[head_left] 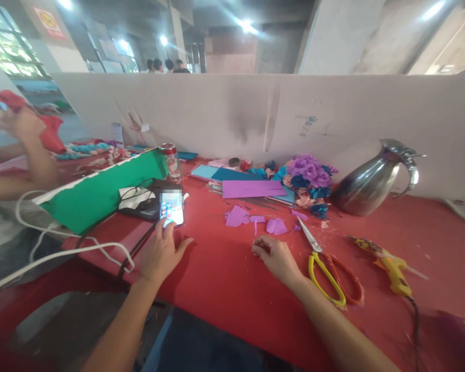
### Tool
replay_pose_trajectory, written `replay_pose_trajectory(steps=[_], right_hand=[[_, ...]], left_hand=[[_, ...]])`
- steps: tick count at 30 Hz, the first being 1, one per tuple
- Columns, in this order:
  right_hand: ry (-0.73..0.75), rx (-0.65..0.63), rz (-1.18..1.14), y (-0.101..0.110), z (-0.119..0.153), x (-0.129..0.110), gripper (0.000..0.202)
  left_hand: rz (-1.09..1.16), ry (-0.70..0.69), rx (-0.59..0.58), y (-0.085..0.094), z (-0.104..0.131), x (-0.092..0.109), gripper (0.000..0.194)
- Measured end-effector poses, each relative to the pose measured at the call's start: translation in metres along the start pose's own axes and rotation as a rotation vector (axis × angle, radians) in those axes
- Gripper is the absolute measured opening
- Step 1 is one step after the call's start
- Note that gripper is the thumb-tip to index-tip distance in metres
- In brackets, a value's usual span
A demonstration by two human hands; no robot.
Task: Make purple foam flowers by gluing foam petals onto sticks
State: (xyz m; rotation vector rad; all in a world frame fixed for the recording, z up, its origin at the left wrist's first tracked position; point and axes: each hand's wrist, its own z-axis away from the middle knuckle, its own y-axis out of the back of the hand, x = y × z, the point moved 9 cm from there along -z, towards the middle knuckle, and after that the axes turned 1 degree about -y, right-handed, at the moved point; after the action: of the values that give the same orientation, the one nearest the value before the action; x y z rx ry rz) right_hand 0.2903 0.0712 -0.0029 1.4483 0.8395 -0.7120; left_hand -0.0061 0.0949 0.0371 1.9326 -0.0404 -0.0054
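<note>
My left hand (163, 253) reaches to the lower edge of a lit smartphone (172, 207), its fingertips on the screen and its thumb spread out to the side. The phone lies on a dark flat item at the left of the red table (217, 279). My right hand (275, 256) rests on the table with fingers loosely curled and nothing visible in them. Purple paper scraps (237, 216) lie just beyond it. To its right are scissors (325, 268) with yellow and red handles, blades partly apart.
A yellow glue gun (391, 268) lies at right, before a tilted-looking metal jug (368, 181). Paper flowers (310, 173) and purple paper sheets (251, 189) sit at the back. A green panel (108, 188), a glass jar (173, 164) and white cables (81, 251) stand left, beside another person's hand (23, 124).
</note>
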Motion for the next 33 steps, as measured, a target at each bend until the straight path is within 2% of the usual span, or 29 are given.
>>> replay_pose_trajectory(steps=[4, 12, 14, 17, 19, 20, 22, 24, 28, 31, 33], right_hand=[[0.001, 0.002, -0.013, 0.000, 0.000, 0.001, 0.010], [0.009, 0.008, -0.024, 0.001, 0.001, 0.000, 0.009], [0.010, 0.007, -0.020, 0.001, 0.000, 0.000, 0.009], [0.015, 0.006, -0.003, 0.000, 0.000, 0.000, 0.009], [0.019, 0.012, -0.022, 0.001, 0.000, -0.001, 0.009], [0.020, 0.015, -0.044, 0.001, 0.000, -0.001, 0.010], [0.023, 0.019, -0.100, 0.001, 0.000, -0.002, 0.011], [0.033, 0.019, -0.134, 0.002, 0.000, -0.004, 0.013], [0.078, 0.055, -0.185, 0.007, -0.001, -0.007, 0.014], [0.096, 0.091, -0.274, 0.014, -0.004, -0.007, 0.017], [0.093, 0.111, -0.328, 0.019, -0.006, -0.006, 0.020]], left_hand=[[0.017, 0.074, -0.015, -0.002, -0.008, -0.012, 0.066], [-0.028, 0.086, -0.085, -0.004, -0.011, -0.007, 0.065], [-0.021, 0.093, -0.062, -0.001, -0.011, -0.008, 0.064], [0.058, 0.054, 0.037, 0.009, -0.009, -0.002, 0.059], [0.194, -0.034, 0.057, 0.012, -0.007, 0.014, 0.048], [0.291, -0.084, 0.031, 0.011, -0.006, 0.027, 0.040], [0.524, -0.173, -0.077, 0.006, -0.003, 0.061, 0.030], [0.795, -0.211, -0.163, 0.005, -0.001, 0.098, 0.029], [1.241, -0.149, -0.359, -0.002, -0.006, 0.167, 0.025], [1.521, 0.039, -0.467, -0.015, -0.015, 0.194, 0.021], [1.661, 0.088, -0.575, -0.023, -0.019, 0.209, 0.024]])
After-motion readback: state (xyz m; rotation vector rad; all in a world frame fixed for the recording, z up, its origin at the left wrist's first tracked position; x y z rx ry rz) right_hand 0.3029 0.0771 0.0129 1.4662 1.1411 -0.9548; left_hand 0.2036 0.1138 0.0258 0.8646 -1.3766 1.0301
